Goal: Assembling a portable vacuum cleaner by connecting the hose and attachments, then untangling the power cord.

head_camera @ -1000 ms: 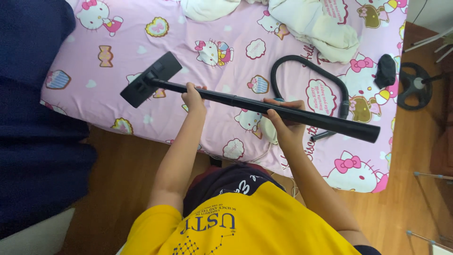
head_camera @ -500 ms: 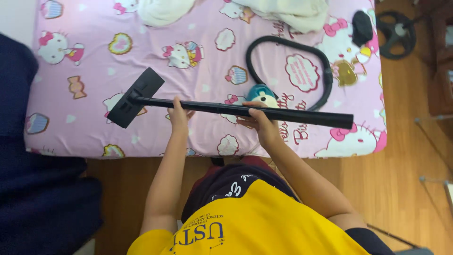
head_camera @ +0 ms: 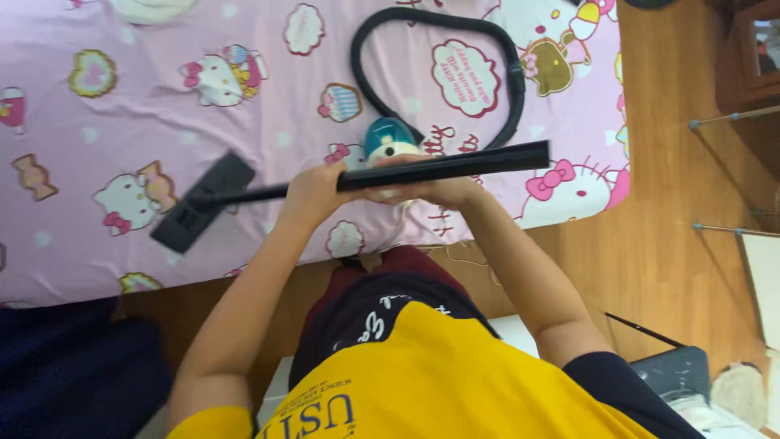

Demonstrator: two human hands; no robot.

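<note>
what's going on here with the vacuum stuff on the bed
A person in a yellow shirt holds a long black vacuum wand level over a pink cartoon-print bedsheet, left hand and right hand both gripping it near the middle. Its flat black floor head points left. A curved black hose and small teal vacuum body lie behind.

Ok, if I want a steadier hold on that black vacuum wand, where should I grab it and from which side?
Grip the black vacuum wand on its thicker tube section, right of where the right hand holds it, coming from the near side, below. That part is wider, bare and nearly level. The thin end by the floor head looks harder to steady; the left hand grips near it.
</note>
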